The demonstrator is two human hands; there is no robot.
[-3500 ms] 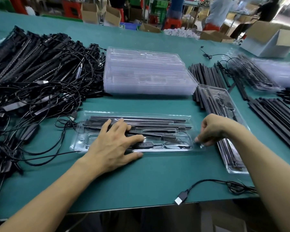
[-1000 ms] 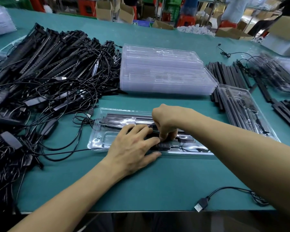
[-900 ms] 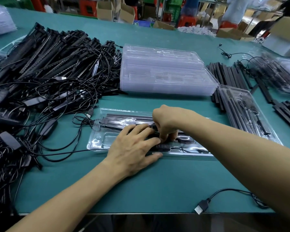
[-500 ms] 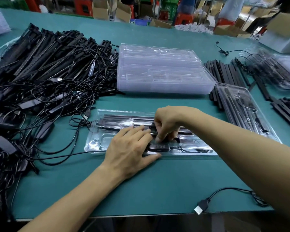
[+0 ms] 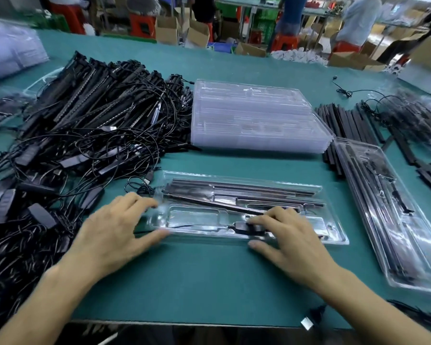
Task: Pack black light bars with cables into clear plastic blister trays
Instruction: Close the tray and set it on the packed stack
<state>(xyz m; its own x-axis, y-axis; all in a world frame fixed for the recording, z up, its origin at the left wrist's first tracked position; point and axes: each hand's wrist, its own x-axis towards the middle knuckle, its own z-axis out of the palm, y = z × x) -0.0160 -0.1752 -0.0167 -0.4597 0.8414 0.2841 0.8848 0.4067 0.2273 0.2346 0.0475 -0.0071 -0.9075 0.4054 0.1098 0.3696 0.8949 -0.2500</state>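
Both hands (image 5: pixel 115 235) flat on the loaded blister tray (image 5: pixel 334 192)

Your green table (image 5: pixel 209 282) fills the view. 9 to 11 o'clock: big tangled pile of black light bars with cables (image 5: pixel 85 125). 12 o'clock: stack of empty clear trays (image 5: pixel 254 120), just beside the pile. Dead centre, close to you: open blister tray (image 5: pixel 199 217) with bars in it. 3 o'clock: second loaded tray (image 5: pixel 421 257), lying lengthwise away from you. 1 to 2 o'clock: row of bare black bars (image 5: pixel 343 123), its near end under that tray's far end. 5 o'clock, at the near edge: loose USB cable (image 5: pixel 309 321).

Blurred workers (image 5: pixel 358 18) in background
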